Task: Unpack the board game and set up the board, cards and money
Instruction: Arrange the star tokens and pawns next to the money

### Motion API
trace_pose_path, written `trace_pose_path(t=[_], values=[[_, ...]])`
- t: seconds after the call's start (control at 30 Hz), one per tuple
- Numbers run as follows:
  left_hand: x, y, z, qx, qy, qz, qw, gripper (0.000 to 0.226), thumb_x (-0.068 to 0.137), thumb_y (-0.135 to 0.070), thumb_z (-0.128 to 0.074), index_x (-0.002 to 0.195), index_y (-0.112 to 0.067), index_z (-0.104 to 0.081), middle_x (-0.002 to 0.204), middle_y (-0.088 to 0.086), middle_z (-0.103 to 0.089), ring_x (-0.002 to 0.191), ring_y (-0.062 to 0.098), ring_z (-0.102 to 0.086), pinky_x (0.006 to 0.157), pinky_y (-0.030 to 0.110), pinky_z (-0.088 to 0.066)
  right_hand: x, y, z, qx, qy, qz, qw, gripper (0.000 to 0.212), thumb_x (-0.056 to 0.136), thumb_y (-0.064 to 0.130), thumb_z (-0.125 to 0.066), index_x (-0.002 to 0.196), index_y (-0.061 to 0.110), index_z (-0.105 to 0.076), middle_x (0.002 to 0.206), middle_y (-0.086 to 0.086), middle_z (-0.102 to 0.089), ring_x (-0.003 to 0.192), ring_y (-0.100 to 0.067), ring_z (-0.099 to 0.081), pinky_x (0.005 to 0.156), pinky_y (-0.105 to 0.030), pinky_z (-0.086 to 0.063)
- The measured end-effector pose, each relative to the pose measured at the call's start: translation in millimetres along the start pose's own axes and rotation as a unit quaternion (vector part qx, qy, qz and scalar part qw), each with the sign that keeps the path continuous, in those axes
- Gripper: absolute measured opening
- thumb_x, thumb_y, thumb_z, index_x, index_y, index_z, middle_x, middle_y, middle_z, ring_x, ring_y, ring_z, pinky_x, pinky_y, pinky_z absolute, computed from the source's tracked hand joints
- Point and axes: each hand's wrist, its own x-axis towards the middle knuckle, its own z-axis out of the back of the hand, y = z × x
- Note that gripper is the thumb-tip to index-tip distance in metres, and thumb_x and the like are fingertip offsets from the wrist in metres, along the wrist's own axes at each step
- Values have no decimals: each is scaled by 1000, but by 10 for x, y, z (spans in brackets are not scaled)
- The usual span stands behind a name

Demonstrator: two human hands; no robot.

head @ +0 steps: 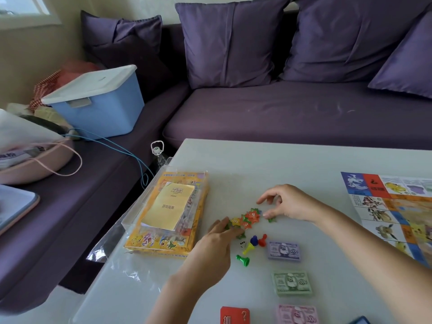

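Flanking star tokens [245, 219], both hands' grip released (4 pawns [251, 247], 3 money stacks [291, 283]).

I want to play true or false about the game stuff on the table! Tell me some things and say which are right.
1. Both hands touch the pile of small coloured star tokens. True.
2. The green plastic pawn stands upright. False: it lies on its side.
3. The purple stack of paper money lies farther from the person than the green stack of paper money. True.
4. The yellow paper booklet lies on the printed game board. False: it lies on the yellow game box, left of the hands.
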Motion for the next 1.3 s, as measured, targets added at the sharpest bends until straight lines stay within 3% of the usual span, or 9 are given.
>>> trace_pose_path(t=[0.13, 0.33, 0.5, 0.6, 0.7, 0.8, 1.03, 1.17, 1.3], values=[[12, -6, 11, -1, -14, 1, 1000, 52, 99, -5, -34, 138, -37, -45, 155, -8, -24, 142, 13, -27, 113, 21, -23, -86, -20, 9, 14, -44, 28, 999, 21, 77, 25, -79, 91, 39, -70, 92, 9, -53, 68, -6, -43, 64, -17, -37], [43, 3, -25, 15, -3, 18, 1000, 58, 99, -6, -35, 148, -35, -25, 157, -5, -17, 142, 17, -26, 112, 25, -26, -190, 24, -163, -64, -35, 108, 992, 18, 86, 23, -70, 96, 36, -75, 105, 19, -46, 98, 8, -40, 80, -2, -28], [61, -8, -42, 21, 17, 27, 999, 64, 96, -3, -37, 148, -38, -23, 158, -4, -13, 144, 20, -21, 113, 27, -25, -301, -32, -182, -10, -17, 110, 994, 20, 86, 20, -70, 95, 37, -76, 120, 26, -45, 89, 22, -42, 76, -6, -30], [96, -46, -21, 21, 19, 31, 999, 68, 93, 1, -37, 148, -36, -24, 157, -1, -14, 145, 20, -18, 113, 29, -26, -250, -43, -169, 34, -68, 94, 993, 20, 90, 23, -65, 103, 36, -71, 118, 20, -48, 86, 18, -47, 73, -7, -34], [152, -99, -8, 28, 4, 25, 999, 67, 93, 1, -36, 149, -34, -23, 158, 0, -14, 145, 21, -15, 113, 29, -25, -180, -97, -207, -10, -72, 91, 993, 19, 91, 28, -62, 105, 38, -71, 120, 18, -46, 110, 5, -39, 91, -14, -30], [212, -162, -20, 27, -5, -6, 1000, 56, 99, -10, -35, 149, -32, -22, 157, 1, -14, 145, 21, -12, 114, 30, -23, -187, -189, -244, -57, -66, 107, 990, 21, 90, 29, -63, 107, 37, -71, 124, 17, -45, 110, 0, -34, 98, -23, -31], [424, -161, -148, 29, 26, 2, 999, 45, 104, -33, -25, 149, -31, -24, 158, 5, -12, 147, 26, -3, 116, 38, -16, -271, -329, -169, -41, -69, 102, 992, 23, 91, 25, -63, 108, 40, -69, 126, 23, -44, 114, -2, -36, 97, -18, -26], [417, -149, -128, 30, 31, -3, 999, 44, 103, -35, -25, 147, -36, -24, 159, 3, -9, 147, 23, -1, 117, 35, -15, -263, -361, -154, -28, -81, 97, 992, 26, 89, 23, -66, 102, 46, -69, 122, 25, -46, 111, -1, -39, 96, -18, -29], [407, -149, -88, 18, 37, -6, 999, 43, 103, -34, -28, 146, -36, -28, 159, 2, -11, 147, 22, -1, 117, 33, -14, -240, -339, -147, 7, -100, 74, 992, 21, 87, 22, -68, 100, 38, -73, 116, 21, -53, 108, 0, -45, 92, -17, -32]])
